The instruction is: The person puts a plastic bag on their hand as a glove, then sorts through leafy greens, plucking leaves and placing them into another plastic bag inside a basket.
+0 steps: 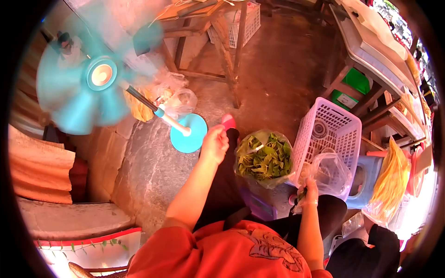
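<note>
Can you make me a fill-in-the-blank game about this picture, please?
1. The clear bag holds lots of green ____.
2. The round blue base has a pole going up to a ____ with blurry blades.
3. The hand nearer the light purple basket is the person's ____ one.
4. The person's shirt is coloured ____.

Missing words: leaves; fan; right; red.

Noted dark and yellowish greens in leaves (pixel 265 157), clear, colourless plastic bag (pixel 334 173). Saw pale lilac lattice on crate (pixel 344 116), turquoise on fan (pixel 102 74) and round base (pixel 197 139). Logged red for shirt (pixel 218 252), dark line print across front. Took floor (pixel 282 69) for reddish brown, perhaps tinted by glare.
</note>
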The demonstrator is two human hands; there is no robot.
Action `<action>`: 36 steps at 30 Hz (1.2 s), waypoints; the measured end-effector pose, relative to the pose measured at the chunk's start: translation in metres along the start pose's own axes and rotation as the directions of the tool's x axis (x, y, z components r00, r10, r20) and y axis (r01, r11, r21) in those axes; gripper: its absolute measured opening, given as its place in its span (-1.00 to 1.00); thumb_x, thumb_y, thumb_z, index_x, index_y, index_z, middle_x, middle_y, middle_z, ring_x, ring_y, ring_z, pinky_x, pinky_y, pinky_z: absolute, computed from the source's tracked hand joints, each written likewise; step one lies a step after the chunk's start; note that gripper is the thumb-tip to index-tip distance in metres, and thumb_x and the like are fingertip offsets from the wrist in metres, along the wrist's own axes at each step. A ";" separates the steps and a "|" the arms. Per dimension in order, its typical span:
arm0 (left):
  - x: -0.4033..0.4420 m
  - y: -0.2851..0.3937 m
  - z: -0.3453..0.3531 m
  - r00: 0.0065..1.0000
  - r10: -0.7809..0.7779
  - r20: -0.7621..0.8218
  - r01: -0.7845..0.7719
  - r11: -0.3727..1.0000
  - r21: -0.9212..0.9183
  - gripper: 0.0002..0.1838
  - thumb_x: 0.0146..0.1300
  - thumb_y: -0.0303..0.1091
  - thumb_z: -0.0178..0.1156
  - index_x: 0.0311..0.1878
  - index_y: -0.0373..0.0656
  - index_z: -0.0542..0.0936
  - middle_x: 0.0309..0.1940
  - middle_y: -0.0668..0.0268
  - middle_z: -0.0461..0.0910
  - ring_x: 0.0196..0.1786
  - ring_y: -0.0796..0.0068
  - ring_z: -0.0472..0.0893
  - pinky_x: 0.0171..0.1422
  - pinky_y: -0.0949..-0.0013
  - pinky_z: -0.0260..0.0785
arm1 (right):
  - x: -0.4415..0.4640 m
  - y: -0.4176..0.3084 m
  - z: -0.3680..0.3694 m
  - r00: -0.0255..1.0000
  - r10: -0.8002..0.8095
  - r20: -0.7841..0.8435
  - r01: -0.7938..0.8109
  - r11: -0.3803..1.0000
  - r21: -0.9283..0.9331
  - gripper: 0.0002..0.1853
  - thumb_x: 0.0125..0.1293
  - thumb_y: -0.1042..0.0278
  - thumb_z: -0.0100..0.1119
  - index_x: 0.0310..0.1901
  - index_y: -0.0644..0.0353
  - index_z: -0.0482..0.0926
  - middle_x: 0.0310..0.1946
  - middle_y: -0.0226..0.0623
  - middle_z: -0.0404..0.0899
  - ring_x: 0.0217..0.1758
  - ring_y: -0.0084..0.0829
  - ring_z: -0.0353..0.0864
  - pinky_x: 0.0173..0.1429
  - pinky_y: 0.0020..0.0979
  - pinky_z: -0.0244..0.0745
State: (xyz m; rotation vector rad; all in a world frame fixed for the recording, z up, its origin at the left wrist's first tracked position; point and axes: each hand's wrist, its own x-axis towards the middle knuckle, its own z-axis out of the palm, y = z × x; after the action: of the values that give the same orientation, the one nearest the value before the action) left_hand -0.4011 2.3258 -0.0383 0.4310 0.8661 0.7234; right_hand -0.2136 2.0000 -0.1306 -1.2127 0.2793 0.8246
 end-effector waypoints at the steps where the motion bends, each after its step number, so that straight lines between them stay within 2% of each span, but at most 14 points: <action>1: 0.013 0.012 -0.003 0.994 0.113 0.007 -0.113 0.986 0.123 -0.92 0.14 -0.36 0.16 -0.29 -0.06 0.50 -0.57 0.46 0.43 -0.58 0.60 0.36 -0.61 0.53 0.09 | 0.002 0.003 0.001 1.000 0.000 0.018 0.000 0.999 -0.049 -0.81 0.27 0.23 0.06 -0.45 0.05 0.34 -0.72 -0.43 0.28 -0.77 -0.49 0.27 -0.71 -0.46 0.18; 3: 0.053 0.032 -0.023 0.956 0.286 0.058 -0.288 0.891 0.352 -0.79 0.09 -0.44 0.18 -0.17 -0.14 0.52 -0.56 0.40 0.46 -0.57 0.60 0.39 -0.55 0.51 0.21 | -0.001 -0.003 0.013 0.995 0.029 0.093 -0.016 0.991 -0.136 -0.80 0.28 0.23 0.05 -0.45 0.06 0.35 -0.71 -0.42 0.30 -0.76 -0.51 0.27 -0.68 -0.50 0.17; 6: 0.158 0.043 -0.080 0.784 0.583 0.211 -0.467 0.330 0.821 -0.64 0.05 -0.39 0.24 -0.03 -0.16 0.50 -0.37 0.26 0.54 -0.35 0.45 0.52 -0.28 0.38 0.40 | 0.014 0.013 -0.001 0.998 -0.036 0.060 0.051 0.959 -0.278 -0.78 0.29 0.20 0.05 -0.45 0.08 0.36 -0.71 -0.44 0.31 -0.73 -0.57 0.26 -0.64 -0.55 0.14; 9: 0.233 0.078 -0.115 0.659 0.658 0.363 -0.014 -0.472 0.881 -0.41 0.00 -0.29 0.32 0.14 -0.12 0.40 -0.02 0.16 0.48 0.00 0.27 0.48 0.04 0.20 0.38 | 0.020 0.019 -0.011 0.998 0.013 -0.056 -0.032 0.932 -0.360 -0.75 0.29 0.18 0.07 -0.48 0.08 0.37 -0.73 -0.51 0.28 -0.72 -0.67 0.20 -0.62 -0.60 0.07; 11: 0.254 0.109 -0.103 0.790 0.601 0.121 0.315 -0.567 0.761 -0.16 -0.06 -0.17 0.38 0.30 -0.11 0.21 0.23 0.16 0.27 0.19 0.19 0.35 0.13 0.13 0.33 | 0.021 0.015 0.000 0.992 0.007 -0.128 -0.053 0.932 -0.357 -0.76 0.30 0.19 0.07 -0.47 0.08 0.38 -0.75 -0.53 0.26 -0.75 -0.66 0.18 -0.64 -0.60 0.04; 13: 0.292 0.130 -0.116 0.760 0.639 0.117 0.433 -0.632 0.643 0.00 -0.08 -0.09 0.41 0.37 -0.14 0.06 0.27 0.21 0.22 0.25 0.19 0.28 0.17 0.15 0.30 | 0.029 0.015 0.007 0.980 -0.003 -0.200 -0.072 0.927 -0.367 -0.77 0.30 0.22 0.08 -0.47 0.08 0.38 -0.75 -0.53 0.27 -0.76 -0.66 0.18 -0.65 -0.60 0.04; 16: 0.324 0.151 -0.108 0.760 0.643 0.093 0.501 -0.671 0.546 0.06 -0.10 -0.07 0.42 0.39 -0.19 0.00 0.29 0.22 0.19 0.28 0.22 0.25 0.18 0.15 0.29 | 0.044 0.025 0.006 0.973 0.029 -0.229 -0.114 0.924 -0.366 -0.85 0.29 0.35 0.10 -0.42 0.12 0.42 -0.67 -0.56 0.33 -0.66 -0.70 0.23 -0.56 -0.63 0.12; 17: 0.338 0.157 -0.120 0.729 0.664 0.166 0.501 -0.683 0.532 0.01 -0.10 -0.08 0.42 0.36 -0.13 0.05 0.22 0.22 0.33 0.23 0.25 0.35 0.18 0.14 0.28 | 0.047 0.029 0.005 0.972 0.051 -0.231 -0.138 0.914 -0.380 -0.86 0.30 0.36 0.10 -0.41 0.13 0.43 -0.64 -0.57 0.34 -0.62 -0.71 0.23 -0.53 -0.64 0.12; 20: 0.369 0.176 -0.128 0.836 0.527 -0.152 0.507 -0.637 0.581 -0.24 -0.04 -0.10 0.36 0.23 -0.11 0.28 0.07 0.19 0.49 0.12 0.30 0.48 0.16 0.09 0.28 | 0.055 0.046 0.004 0.973 0.025 -0.229 -0.133 0.872 -0.471 -0.86 0.31 0.40 0.09 -0.41 0.17 0.43 -0.58 -0.57 0.38 -0.54 -0.73 0.25 -0.44 -0.67 0.16; 21: 0.382 0.181 -0.153 0.870 0.492 -0.023 0.392 -0.664 0.637 -0.61 0.04 -0.15 0.28 -0.07 -0.12 0.53 -0.20 0.16 0.63 -0.06 0.25 0.60 0.04 0.11 0.35 | 0.056 0.043 0.009 0.974 0.000 -0.227 -0.120 0.848 -0.517 -0.86 0.32 0.41 0.09 -0.41 0.18 0.43 -0.57 -0.57 0.38 -0.52 -0.74 0.26 -0.43 -0.67 0.17; 24: 0.380 0.174 -0.135 0.661 0.715 0.227 0.229 -0.480 0.847 -0.73 0.10 -0.18 0.18 -0.40 -0.24 0.61 -0.41 0.18 0.63 -0.32 0.27 0.61 -0.17 0.24 0.37 | 0.061 0.037 0.008 0.978 -0.001 -0.207 -0.116 0.826 -0.552 -0.86 0.33 0.42 0.07 -0.41 0.20 0.43 -0.54 -0.56 0.41 -0.50 -0.74 0.28 -0.40 -0.67 0.21; 26: 0.374 0.180 -0.122 0.605 0.777 0.175 -0.101 -0.144 0.984 -0.80 0.10 -0.28 0.15 -0.47 -0.22 0.58 -0.51 0.21 0.59 -0.42 0.39 0.56 -0.27 0.35 0.34 | 0.058 0.035 0.014 0.976 0.014 -0.218 -0.133 0.830 -0.542 -0.86 0.33 0.42 0.07 -0.40 0.21 0.43 -0.54 -0.55 0.42 -0.50 -0.74 0.28 -0.41 -0.67 0.20; 30: 0.340 0.191 -0.061 0.395 0.918 -0.035 -0.599 0.286 0.748 -0.87 0.05 -0.39 0.15 -0.53 -0.23 0.54 -0.69 0.47 0.31 -0.57 0.67 0.22 -0.48 0.49 0.08 | 0.057 0.035 0.011 0.978 0.070 -0.197 -0.153 0.880 -0.450 -0.86 0.33 0.41 0.08 -0.39 0.21 0.44 -0.57 -0.55 0.42 -0.53 -0.73 0.29 -0.43 -0.66 0.20; 36: 0.238 0.180 0.048 0.427 0.892 -0.147 -0.761 0.442 0.474 -0.89 0.15 -0.38 0.13 -0.35 -0.20 0.58 -0.64 0.56 0.30 -0.57 0.76 0.21 -0.50 0.63 0.02 | 0.050 0.021 0.029 0.993 0.054 -0.100 -0.091 0.908 -0.409 -0.90 0.29 0.39 0.09 -0.38 0.15 0.45 -0.60 -0.59 0.34 -0.56 -0.73 0.23 -0.46 -0.65 0.12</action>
State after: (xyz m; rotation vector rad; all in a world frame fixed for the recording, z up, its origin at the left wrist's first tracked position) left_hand -0.3297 2.6194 -0.0266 1.1304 1.1433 1.6757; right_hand -0.2009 2.0495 -0.1652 -1.6468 0.2268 0.9262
